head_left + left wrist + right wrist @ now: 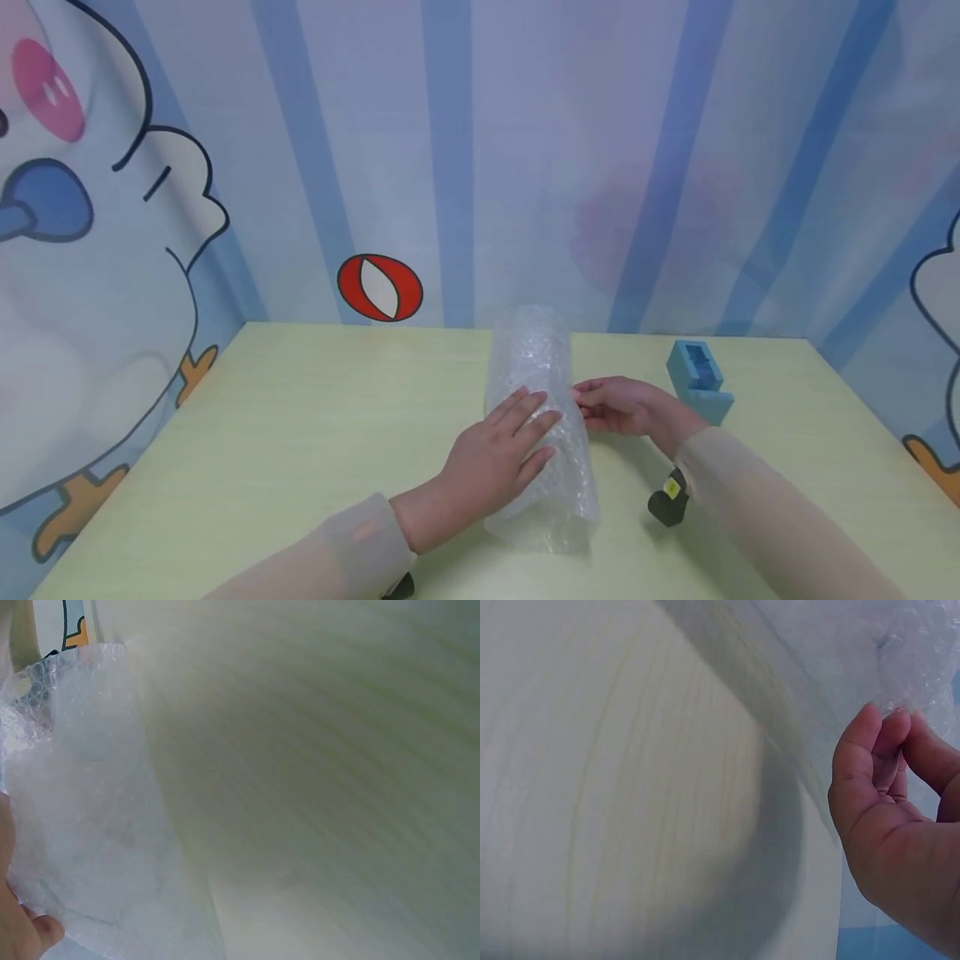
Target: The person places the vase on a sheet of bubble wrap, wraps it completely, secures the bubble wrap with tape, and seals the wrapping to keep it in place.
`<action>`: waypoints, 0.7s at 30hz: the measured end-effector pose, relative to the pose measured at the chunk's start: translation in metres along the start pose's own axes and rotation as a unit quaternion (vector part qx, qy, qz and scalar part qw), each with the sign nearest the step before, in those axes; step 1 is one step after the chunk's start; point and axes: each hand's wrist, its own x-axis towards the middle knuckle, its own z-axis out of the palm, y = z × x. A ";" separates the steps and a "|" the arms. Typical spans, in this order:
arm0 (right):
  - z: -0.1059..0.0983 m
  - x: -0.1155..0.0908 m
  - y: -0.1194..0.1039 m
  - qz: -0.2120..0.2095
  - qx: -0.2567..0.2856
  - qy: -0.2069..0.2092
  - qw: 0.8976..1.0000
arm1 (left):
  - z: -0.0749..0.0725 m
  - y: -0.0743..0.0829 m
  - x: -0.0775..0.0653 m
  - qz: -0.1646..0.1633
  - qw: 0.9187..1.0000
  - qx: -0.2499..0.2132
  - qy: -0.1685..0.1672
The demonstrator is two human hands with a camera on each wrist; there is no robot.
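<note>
A rolled or folded length of clear bubble wrap lies lengthwise on the table, running away from me. My left hand rests on top of it with fingers spread and straight. At the wrap's right edge, my right hand pinches the film between thumb and fingertips. The right wrist view has these curled fingers at the edge of the bubble wrap. In the left wrist view the bubble wrap fills the left side, and only part of a hand shows. Whether anything lies inside the wrap, I cannot tell.
Right of the right hand stands a light-blue block-like object with a recess on top, its kind unclear. The pale wooden table meets a striped blue cloth backdrop with cartoon prints at the back and sides.
</note>
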 end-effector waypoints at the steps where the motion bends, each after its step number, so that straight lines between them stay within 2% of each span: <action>1: 0.000 0.000 -0.001 0.003 -0.003 0.002 1.000 | 0.000 0.000 0.000 0.000 1.000 -0.001 0.001; 7: 0.005 0.001 -0.008 -0.004 -0.034 0.018 0.999 | 0.000 -0.002 -0.001 0.003 1.000 0.006 0.010; 15: 0.009 0.000 -0.014 0.003 -0.066 0.052 0.996 | -0.005 -0.002 -0.001 -0.009 1.000 -0.012 -0.017; 21: 0.010 -0.003 -0.013 -0.003 -0.096 0.069 0.993 | -0.002 -0.002 -0.003 -0.004 1.000 -0.009 -0.016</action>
